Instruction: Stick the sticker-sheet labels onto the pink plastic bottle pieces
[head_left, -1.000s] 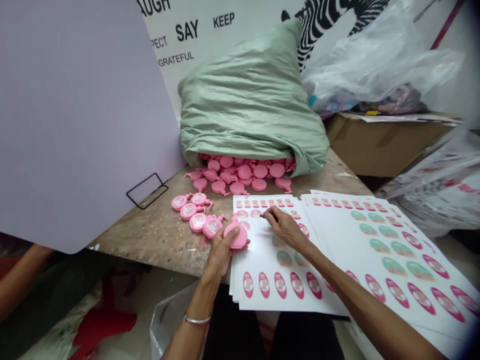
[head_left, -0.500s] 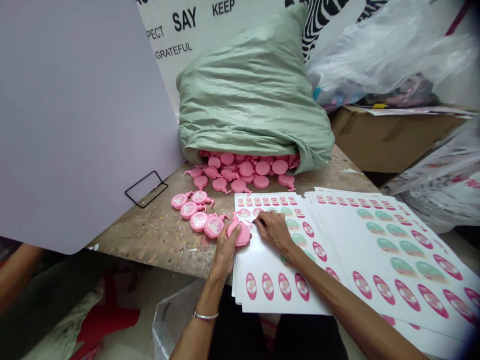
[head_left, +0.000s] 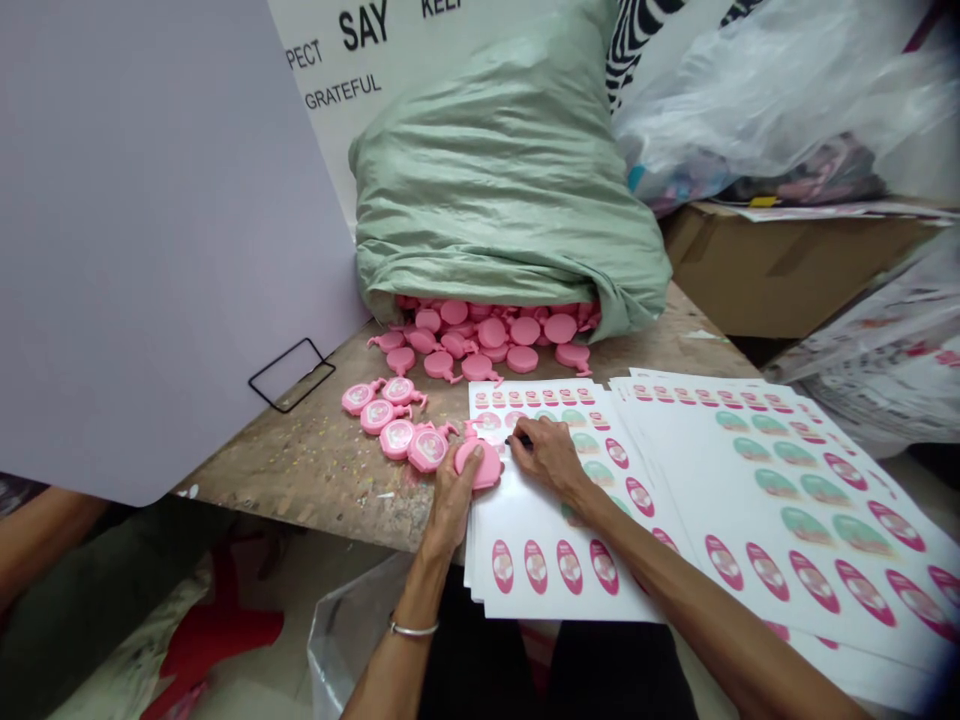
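My left hand [head_left: 452, 492] is closed around a pink round plastic piece [head_left: 480, 466], its thumb lying across the flat face, at the left edge of a white sticker sheet [head_left: 529, 510]. Over the upper part of that sheet my right hand [head_left: 549, 455] is bent in a pinch. A small dark tip shows at its fingers, too small to name. The sheet carries pink ovals, green shapes and small pink labels. Left of my hands lie several pink pieces [head_left: 397, 438] with round printed stickers on their faces.
A green cloth sack [head_left: 495, 190] spills plain pink pieces [head_left: 491, 335] onto the wooden table [head_left: 300, 495]. More sticker sheets [head_left: 705, 470] lie at right, before a cardboard box [head_left: 795, 275]. A pale panel [head_left: 165, 220] stands left; another person's arm [head_left: 49, 535] shows below it.
The view has shifted very slightly. My left hand keeps the pink piece in the same place, and my right hand stays at nearly the same spot on the sheet, its fingers barely moved.
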